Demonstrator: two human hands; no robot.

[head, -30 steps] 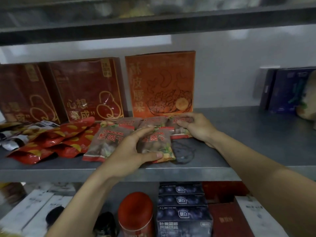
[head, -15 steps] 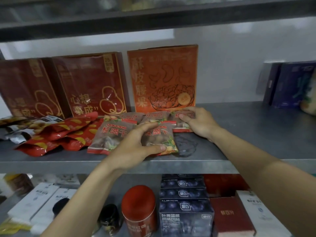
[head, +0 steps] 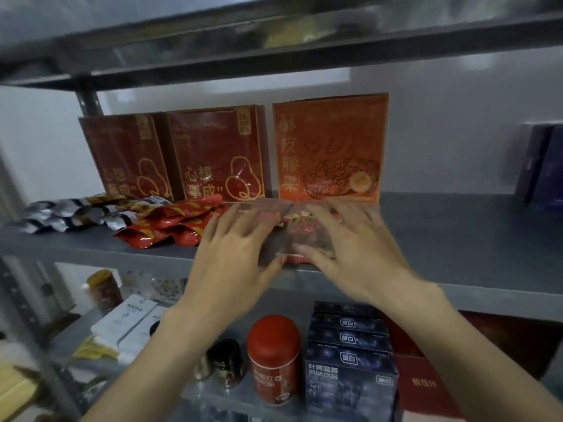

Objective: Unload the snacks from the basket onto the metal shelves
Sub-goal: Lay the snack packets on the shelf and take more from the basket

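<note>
The brown snack packets (head: 291, 239) lie near the front edge of the grey metal shelf (head: 457, 239), between and under both hands. The left hand (head: 234, 257) and right hand (head: 350, 248) rest on them with fingers spread and fairly straight; motion blur hides finer detail. Red packets (head: 179, 226) lie just to the left, an orange box (head: 330, 147) stands behind against the pale wall, and a red tin (head: 273, 357) sits on the shelf below.
</note>
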